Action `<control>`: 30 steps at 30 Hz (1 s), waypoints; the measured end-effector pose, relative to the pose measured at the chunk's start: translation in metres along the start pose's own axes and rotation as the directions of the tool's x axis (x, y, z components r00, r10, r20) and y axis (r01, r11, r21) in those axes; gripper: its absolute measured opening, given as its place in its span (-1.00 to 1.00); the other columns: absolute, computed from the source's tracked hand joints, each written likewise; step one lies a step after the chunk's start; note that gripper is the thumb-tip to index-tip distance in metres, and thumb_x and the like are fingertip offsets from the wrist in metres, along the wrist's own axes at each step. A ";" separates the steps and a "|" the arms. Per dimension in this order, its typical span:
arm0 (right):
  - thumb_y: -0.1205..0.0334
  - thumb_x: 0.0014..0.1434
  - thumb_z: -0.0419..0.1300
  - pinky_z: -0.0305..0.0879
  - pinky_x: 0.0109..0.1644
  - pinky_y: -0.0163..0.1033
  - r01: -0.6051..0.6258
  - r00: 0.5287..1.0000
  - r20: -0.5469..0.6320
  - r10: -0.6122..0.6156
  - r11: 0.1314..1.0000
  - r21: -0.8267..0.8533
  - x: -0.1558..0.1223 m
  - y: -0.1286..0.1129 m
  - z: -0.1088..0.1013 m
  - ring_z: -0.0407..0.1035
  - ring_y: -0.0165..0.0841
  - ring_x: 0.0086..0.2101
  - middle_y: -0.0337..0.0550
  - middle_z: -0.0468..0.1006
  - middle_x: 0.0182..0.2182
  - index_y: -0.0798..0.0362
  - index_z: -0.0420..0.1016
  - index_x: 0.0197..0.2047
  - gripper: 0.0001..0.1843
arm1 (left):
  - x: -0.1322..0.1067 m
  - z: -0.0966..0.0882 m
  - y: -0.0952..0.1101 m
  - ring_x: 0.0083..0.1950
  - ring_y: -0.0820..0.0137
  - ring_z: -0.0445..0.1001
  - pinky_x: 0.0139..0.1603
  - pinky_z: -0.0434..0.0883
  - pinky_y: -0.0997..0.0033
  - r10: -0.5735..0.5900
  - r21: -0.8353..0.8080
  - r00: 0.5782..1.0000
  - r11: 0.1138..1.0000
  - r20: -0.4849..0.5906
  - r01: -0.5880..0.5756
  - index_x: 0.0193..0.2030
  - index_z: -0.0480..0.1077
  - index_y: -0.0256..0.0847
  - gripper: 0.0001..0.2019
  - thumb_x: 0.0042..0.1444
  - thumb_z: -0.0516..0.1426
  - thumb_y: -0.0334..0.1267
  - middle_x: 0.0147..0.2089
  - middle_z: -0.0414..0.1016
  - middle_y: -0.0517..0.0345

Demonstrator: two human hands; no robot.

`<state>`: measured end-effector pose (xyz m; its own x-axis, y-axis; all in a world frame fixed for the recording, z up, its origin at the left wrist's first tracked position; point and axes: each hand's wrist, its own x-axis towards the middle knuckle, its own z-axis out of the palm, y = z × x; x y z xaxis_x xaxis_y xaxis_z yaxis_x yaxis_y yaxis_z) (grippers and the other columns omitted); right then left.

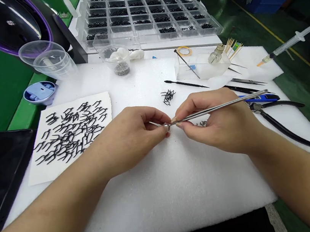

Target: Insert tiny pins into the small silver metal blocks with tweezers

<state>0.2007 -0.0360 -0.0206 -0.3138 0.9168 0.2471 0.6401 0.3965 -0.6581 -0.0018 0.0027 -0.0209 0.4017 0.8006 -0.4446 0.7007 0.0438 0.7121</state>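
My left hand (135, 138) is closed in a pinch on a small shiny piece (168, 126), mostly covered by the fingertips. Silver tweezers (217, 107) lie in the closed fingers of my right hand (216, 122), their tip at the small piece and their back end pointing right. The two hands nearly meet above the white foam board (172, 198). Just beyond them is a little pile of black wire-like parts (168, 97). Some tiny dark bits (202, 123) show partly behind my right hand. Left of my left hand, a white sheet (45, 175) carries many black forked parts (70, 131).
Pliers (283, 128), a blue cutter (264, 97) and a black pointed tool (186, 84) lie to the right. A syringe (289, 43) juts in there. Behind stand a clear compartment box (149, 36), a plastic cup (121, 61) and a glass bottle (216, 54). A dark tray (4, 171) borders the left.
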 end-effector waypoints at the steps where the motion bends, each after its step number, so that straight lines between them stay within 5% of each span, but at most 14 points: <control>1: 0.39 0.11 0.26 0.41 -0.28 -0.27 0.002 1.000 0.002 -0.002 1.000 -0.003 0.000 0.000 0.000 0.52 -0.38 -0.36 -0.31 0.68 -0.35 -0.01 0.56 -0.35 -0.90 | 0.000 0.000 0.000 -0.35 0.32 0.55 -0.39 0.35 0.39 0.002 0.001 1.000 1.000 -0.002 -0.002 -0.13 0.59 0.10 -0.77 0.08 0.21 -0.03 -0.37 0.63 0.35; 16: 0.38 0.11 0.23 0.40 -0.26 -0.25 0.100 0.995 0.026 -0.097 0.989 -0.112 -0.002 -0.003 -0.001 0.52 -0.39 -0.35 -0.33 0.66 -0.33 -0.04 0.50 -0.34 -0.89 | 0.002 0.000 0.000 -0.17 0.24 0.62 -0.15 0.48 0.32 -0.026 -0.148 0.999 0.989 0.042 0.032 -0.17 0.60 0.01 -0.80 0.05 0.23 -0.14 -0.26 0.68 0.27; 30: 0.42 0.02 0.24 0.30 -0.41 -0.26 -0.092 0.993 0.061 0.099 0.990 -0.105 0.006 0.018 -0.007 0.44 -0.37 -0.46 -0.32 0.60 -0.49 -0.01 0.57 -0.37 -0.85 | 0.002 -0.003 -0.003 -0.17 0.27 0.63 -0.19 0.47 0.31 0.000 -0.070 1.000 0.998 0.031 0.003 -0.16 0.58 0.05 -0.81 0.11 0.18 -0.16 -0.26 0.67 0.31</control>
<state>0.2151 -0.0230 -0.0258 -0.2910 0.9468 0.1372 0.7363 0.3132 -0.5998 -0.0051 0.0061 -0.0221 0.4196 0.7815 -0.4616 0.6587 0.0877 0.7473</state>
